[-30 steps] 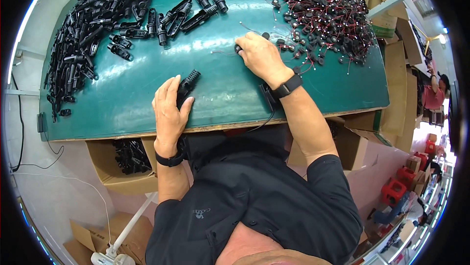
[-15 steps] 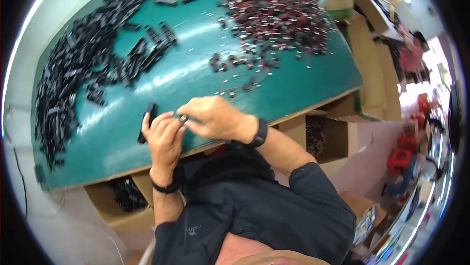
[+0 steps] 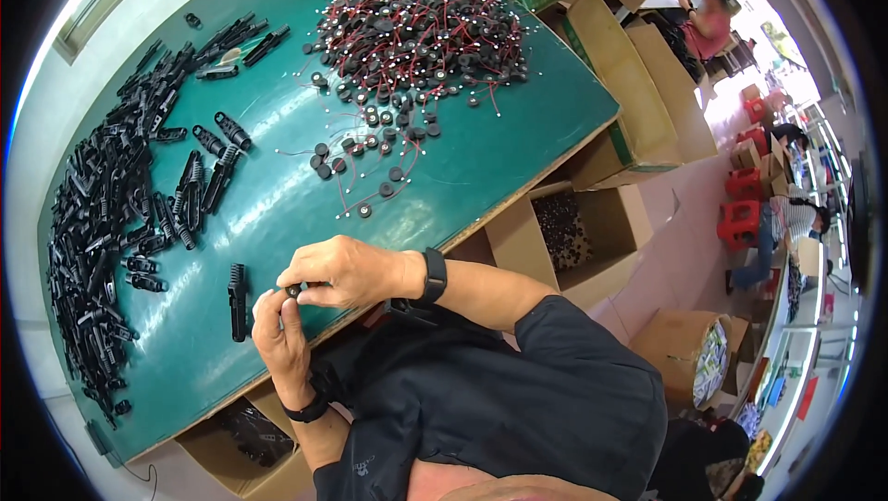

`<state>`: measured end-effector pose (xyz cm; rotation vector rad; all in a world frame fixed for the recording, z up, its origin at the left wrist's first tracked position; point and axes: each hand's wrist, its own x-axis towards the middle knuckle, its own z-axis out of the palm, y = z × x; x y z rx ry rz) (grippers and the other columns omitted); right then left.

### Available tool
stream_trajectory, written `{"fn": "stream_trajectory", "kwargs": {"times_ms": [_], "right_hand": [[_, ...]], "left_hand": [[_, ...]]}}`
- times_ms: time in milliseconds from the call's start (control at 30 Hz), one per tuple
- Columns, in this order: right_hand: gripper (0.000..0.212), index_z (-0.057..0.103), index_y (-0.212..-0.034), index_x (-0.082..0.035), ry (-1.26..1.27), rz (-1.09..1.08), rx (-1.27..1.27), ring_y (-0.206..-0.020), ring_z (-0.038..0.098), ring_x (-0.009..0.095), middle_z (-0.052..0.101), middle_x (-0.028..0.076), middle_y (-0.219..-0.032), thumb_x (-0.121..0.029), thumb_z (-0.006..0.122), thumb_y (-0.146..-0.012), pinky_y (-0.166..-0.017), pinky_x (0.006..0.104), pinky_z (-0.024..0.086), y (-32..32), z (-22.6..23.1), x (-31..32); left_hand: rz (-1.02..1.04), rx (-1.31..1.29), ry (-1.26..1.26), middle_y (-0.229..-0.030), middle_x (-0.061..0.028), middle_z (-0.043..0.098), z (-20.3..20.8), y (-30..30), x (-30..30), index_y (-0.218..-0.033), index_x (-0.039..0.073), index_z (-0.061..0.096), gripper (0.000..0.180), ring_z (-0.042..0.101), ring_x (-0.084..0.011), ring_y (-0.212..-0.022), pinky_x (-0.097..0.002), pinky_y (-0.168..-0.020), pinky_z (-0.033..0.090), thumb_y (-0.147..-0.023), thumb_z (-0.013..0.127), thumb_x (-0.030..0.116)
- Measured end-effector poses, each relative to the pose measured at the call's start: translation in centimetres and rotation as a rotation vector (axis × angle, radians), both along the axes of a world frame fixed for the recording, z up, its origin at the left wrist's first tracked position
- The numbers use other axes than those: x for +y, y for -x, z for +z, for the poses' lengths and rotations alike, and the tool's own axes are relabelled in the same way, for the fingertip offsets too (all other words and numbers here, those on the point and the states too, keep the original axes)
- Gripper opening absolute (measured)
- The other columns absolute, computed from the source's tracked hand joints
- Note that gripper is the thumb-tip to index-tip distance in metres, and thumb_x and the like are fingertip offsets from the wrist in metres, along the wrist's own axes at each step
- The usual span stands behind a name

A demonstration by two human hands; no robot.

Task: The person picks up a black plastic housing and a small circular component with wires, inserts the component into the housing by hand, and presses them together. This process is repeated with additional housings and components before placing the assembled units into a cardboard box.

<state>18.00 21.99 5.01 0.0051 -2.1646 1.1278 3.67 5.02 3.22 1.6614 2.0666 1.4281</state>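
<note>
A small round black component [image 3: 293,291] with a lighter centre is pinched between the fingertips of both hands, near the table's front edge. My right hand [image 3: 344,272] reaches it from the right with thumb and forefinger closed on it. From below, my left hand [image 3: 280,339] grips it with thumb and fingers; the fingers partly cover it, and any wires on it cannot be made out. Just left of my left hand, apart from it, a long black plastic housing [image 3: 238,302] with a ribbed end lies on the green table [image 3: 305,196].
Black plastic housings [image 3: 92,214] lie heaped along the table's left side. A large pile of round black components with red wires [image 3: 421,24] stands at the back, several loose ones in front. Open cartons [image 3: 592,293] stand below the front edge, and others beyond the right edge.
The view has shifted, so the table and piles appear elsewhere in the picture. Both hands still pinch the round component, and a gap now shows between my left hand and the black housing.
</note>
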Motion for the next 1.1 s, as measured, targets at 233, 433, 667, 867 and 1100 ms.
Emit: {"fn": "stream_trajectory", "kwargs": {"times_ms": [233, 433, 667, 867, 1100], "right_hand": [[0.025, 0.073, -0.108, -0.005, 0.32, 0.058, 0.042, -0.076, 0.07, 0.03, 0.071, 0.012, -0.092, -0.014, 0.082, -0.087, -0.068, 0.0405, 0.057, 0.5, -0.6, -1.2], [0.022, 0.074, -0.109, -0.003, 0.036, -0.076, -0.032, -0.077, 0.071, 0.028, 0.071, 0.013, -0.092, -0.008, 0.079, -0.088, -0.068, 0.0376, 0.057, -0.4, 0.0, -1.0], [0.025, 0.076, -0.114, 0.001, 0.089, -0.039, -0.152, -0.075, 0.07, 0.019, 0.074, 0.011, -0.094, -0.002, 0.078, -0.09, -0.067, 0.0317, 0.056, -1.2, 0.4, -0.2], [0.026, 0.074, -0.122, 0.002, 0.316, 0.042, -0.241, -0.08, 0.072, 0.012, 0.076, 0.008, -0.098, 0.0, 0.075, -0.095, -0.07, 0.027, 0.058, -0.7, -0.6, -0.2], [0.026, 0.072, -0.126, 0.002, 0.486, -0.072, -0.216, -0.085, 0.073, 0.01, 0.078, 0.006, -0.106, -0.002, 0.074, -0.1, -0.074, 0.0245, 0.06, -0.7, -2.3, 0.4]], "left_hand": [[0.084, -0.304, 0.108, -0.085, -0.0122, 0.064, 0.5, -0.3, -1.1, -0.104, -0.001, 0.069, 0.014, 0.063, -0.0272, -0.078, -0.0384, -0.072, 0.051, -0.106, 0.066, 0.012], [0.173, 0.029, 0.123, -0.09, -0.0163, 0.07, 1.2, -0.2, -0.5, -0.099, 0.002, 0.071, 0.013, 0.066, -0.0357, -0.081, -0.0431, -0.072, 0.051, -0.104, 0.067, 0.013], [0.001, -0.359, 0.252, -0.083, -0.0071, 0.067, 2.0, 0.3, -2.1, -0.102, 0.001, 0.074, 0.012, 0.063, -0.0176, -0.078, -0.034, -0.072, 0.051, -0.103, 0.07, 0.012], [0.028, -0.415, 0.227, -0.088, -0.0051, 0.068, 2.3, 0.9, -2.7, -0.109, 0.001, 0.075, 0.018, 0.063, -0.0164, -0.084, -0.0329, -0.078, 0.051, -0.099, 0.076, 0.016], [0.388, 0.417, -0.008, -0.107, -0.0129, 0.073, 3.4, 4.2, -2.5, -0.124, 0.004, 0.072, 0.04, 0.068, -0.0301, -0.1, -0.0422, -0.09, 0.052, -0.091, 0.084, 0.022]]}}
